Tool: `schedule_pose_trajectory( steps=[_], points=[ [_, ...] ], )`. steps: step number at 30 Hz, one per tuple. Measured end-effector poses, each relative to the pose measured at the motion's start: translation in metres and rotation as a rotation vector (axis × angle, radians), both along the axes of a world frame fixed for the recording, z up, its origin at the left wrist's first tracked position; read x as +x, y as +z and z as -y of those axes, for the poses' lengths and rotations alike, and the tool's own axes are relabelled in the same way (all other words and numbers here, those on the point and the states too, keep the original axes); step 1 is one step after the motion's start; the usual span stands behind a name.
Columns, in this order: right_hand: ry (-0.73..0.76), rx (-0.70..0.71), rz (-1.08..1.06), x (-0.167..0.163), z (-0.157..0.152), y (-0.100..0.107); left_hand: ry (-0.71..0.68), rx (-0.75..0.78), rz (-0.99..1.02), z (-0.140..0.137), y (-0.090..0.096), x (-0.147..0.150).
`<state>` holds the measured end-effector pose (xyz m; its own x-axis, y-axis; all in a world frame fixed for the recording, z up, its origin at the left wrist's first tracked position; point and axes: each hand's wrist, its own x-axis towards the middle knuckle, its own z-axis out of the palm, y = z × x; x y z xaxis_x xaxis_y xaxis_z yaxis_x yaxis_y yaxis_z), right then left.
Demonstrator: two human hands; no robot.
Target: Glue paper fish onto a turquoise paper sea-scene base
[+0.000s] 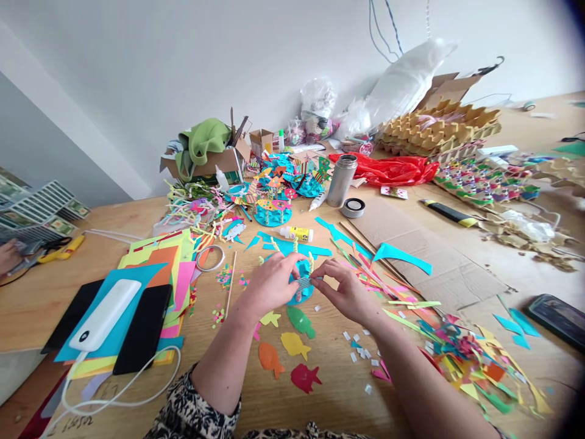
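My left hand (273, 281) and my right hand (345, 288) meet over a blue round base (307, 296) with twisted pale-yellow stems (311, 262) standing up from it. Between them is a small grey patterned piece (303, 283); the left fingers hold it, and the right thumb and forefinger pinch its right end. My fingers hide part of the base. Just nearer to me lie paper fish cut-outs: green (300, 321), yellow (295, 346), orange (271, 358) and red (306, 378). Behind my hands lies a yellow-labelled glue bottle (297, 233) beside blue paper strips (315, 250).
A white power bank (108, 314) and a black phone (143, 329) rest on coloured paper at left. A steel flask (342, 181) stands behind, near a finished-looking blue fish piece (273, 214). Cardboard (425, 253) and paper scraps (470, 356) lie right. Another person's hand (8, 257) shows far left.
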<state>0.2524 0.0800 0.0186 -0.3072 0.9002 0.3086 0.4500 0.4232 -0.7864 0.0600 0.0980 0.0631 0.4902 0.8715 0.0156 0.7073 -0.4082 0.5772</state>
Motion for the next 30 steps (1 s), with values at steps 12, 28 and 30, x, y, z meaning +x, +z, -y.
schedule_pose_trajectory(
  steps=[12,28,30],
  points=[
    [-0.003,0.001,-0.029,0.0,0.0,-0.006,-0.026,0.01,-0.027,0.0,-0.002,0.002],
    [-0.004,0.012,-0.037,0.0,-0.001,-0.01,-0.036,0.006,0.0,0.0,-0.001,0.001],
    [-0.004,0.009,-0.036,0.0,-0.001,-0.01,-0.034,0.006,0.005,0.0,-0.001,0.001]
  ],
)
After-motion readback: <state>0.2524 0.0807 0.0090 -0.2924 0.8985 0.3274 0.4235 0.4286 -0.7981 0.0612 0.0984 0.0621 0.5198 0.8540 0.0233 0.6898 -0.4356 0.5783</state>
